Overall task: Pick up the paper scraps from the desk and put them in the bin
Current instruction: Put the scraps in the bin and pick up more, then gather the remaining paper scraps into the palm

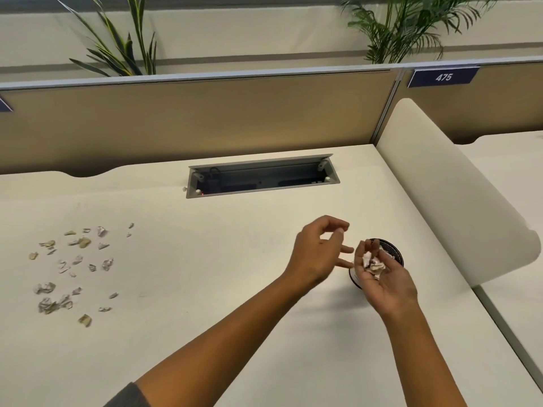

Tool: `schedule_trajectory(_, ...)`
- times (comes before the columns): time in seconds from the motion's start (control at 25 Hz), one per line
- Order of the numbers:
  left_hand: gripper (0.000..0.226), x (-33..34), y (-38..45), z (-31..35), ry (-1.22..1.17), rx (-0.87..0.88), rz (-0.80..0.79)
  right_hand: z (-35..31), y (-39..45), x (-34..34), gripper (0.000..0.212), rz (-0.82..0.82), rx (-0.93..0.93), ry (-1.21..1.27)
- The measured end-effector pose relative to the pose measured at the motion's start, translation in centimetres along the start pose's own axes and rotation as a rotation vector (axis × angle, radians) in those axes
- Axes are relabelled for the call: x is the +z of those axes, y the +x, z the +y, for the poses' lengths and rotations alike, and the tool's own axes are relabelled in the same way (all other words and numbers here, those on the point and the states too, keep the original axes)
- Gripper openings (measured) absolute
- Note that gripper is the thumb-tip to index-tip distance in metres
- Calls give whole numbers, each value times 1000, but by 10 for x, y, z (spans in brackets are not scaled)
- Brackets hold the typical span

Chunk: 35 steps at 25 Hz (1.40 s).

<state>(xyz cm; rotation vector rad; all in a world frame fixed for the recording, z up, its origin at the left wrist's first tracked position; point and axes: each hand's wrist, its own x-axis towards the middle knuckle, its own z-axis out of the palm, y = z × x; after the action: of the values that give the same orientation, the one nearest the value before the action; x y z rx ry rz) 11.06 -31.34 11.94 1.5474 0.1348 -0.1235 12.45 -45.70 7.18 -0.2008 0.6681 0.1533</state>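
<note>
Over the little bin (392,250), right hand (382,277) cups crumpled scraps (372,265), probably to dump them in; left hand (318,254) hovers loose and empty. Plenty more paper bits (70,268) litter the desk (205,289) far left.
</note>
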Motion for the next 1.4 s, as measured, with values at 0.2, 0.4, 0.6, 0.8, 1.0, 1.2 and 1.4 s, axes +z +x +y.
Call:
schedule_trajectory(0.2,23,-25,3,-11,-61,-57,92,-31,13,4,27,-42,-416,-398)
schedule_trajectory(0.4,24,-41,-4,-28,-98,-102,115,-45,23,-1,33,-29,-644,-1185)
schedule_trajectory(0.6,24,-70,-16,-45,-66,-116,113,-52,14,-10,27,122,-781,-1736)
schedule_trajectory(0.8,26,-116,-34,-63,31,-128,166,-37,14,-15,11,198,-837,-2015)
schedule_trajectory(1.0,25,-178,-53,-83,212,-143,241,-18,9,-5,23,251,-1070,-1986)
schedule_trajectory(1.2,19,-260,-77,-109,433,-134,419,37,5,4,19,8,-1092,-1868)
schedule_trajectory(1.4,28,-369,-107,-132,581,-185,732,96,11,-3,18,-191,-1020,-1863)
